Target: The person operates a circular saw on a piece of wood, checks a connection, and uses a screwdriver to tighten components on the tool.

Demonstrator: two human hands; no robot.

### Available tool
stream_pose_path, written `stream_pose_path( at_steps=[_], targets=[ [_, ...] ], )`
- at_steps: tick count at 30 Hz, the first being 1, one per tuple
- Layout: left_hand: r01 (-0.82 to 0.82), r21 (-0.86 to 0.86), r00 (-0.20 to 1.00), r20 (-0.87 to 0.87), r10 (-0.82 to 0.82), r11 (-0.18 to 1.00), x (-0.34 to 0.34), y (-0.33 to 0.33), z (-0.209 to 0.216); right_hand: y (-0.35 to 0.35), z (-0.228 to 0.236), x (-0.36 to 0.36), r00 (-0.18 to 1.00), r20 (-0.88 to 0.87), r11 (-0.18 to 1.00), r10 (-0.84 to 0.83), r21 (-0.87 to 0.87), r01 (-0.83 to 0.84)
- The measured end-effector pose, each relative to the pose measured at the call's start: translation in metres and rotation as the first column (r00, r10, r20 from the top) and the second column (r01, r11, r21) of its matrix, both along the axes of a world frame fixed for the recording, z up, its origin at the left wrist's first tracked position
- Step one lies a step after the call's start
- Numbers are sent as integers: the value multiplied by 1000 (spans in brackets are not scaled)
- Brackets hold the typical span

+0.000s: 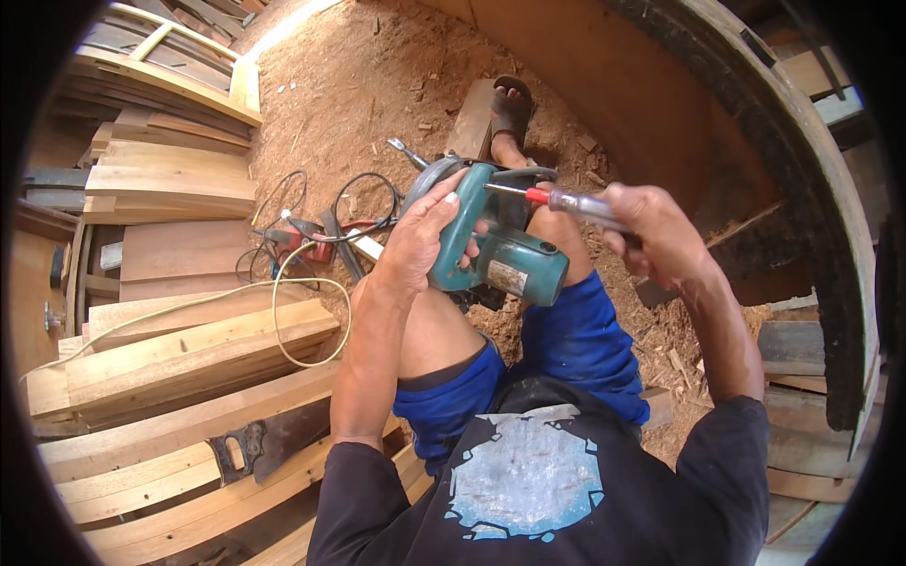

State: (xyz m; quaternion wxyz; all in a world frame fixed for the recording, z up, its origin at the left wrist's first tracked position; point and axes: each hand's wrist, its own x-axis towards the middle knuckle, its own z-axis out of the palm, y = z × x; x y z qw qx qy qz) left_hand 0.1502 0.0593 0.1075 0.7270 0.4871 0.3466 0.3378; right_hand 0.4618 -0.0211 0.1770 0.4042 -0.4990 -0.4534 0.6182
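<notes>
My left hand (422, 229) is wrapped round the handle of a teal circular saw (521, 264), holding it above my lap with its motor housing toward the right. A grey guard (432, 179) shows on the saw's far left side, and its blade is hidden. In my right hand (653, 231) is a screwdriver (578, 202) with a clear handle and a red collar. Its shaft points left, and the tip meets the upper part of the saw's handle. The screw it may be touching is too small to make out. A black cord leaves the saw near its top.
Stacked planks (189, 363) fill the left side, with a handsaw (247, 453) lying on them. A pale cable (278, 325) loops over the wood. Beyond it lies a red power tool (316, 247). At right rises a large curved panel (651, 104). Sawdust (363, 75) covers the ground.
</notes>
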Motion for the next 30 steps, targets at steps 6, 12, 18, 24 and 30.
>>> stream_pose_path(
  at_steps=[6, 12, 18, 24, 30],
  targets=[
    [-25, -15, 999, -34, 25, 1000, 0, -1, 3, -19, -4, -22, 300, 861, 646, -411, 508, -570],
    [-3, -11, 999, -33, 2, 1000, -2, -4, 3, -5, -3, -12, 996, 85, 979, -30, 204, 12],
    [-8, -54, 1000, -19, 7, 999, 0, -1, 7, -8, -32, -10, 890, 446, 798, -96, 569, -200],
    [9, -88, 1000, -15, -11, 996, -2, -4, 8, -10, 1, -17, 486, 809, 572, -332, 582, -578],
    [6, -51, 1000, -21, -7, 999, 3, -6, 7, 0, -20, 5, 950, 273, 987, 152, 12, -162]
  ],
)
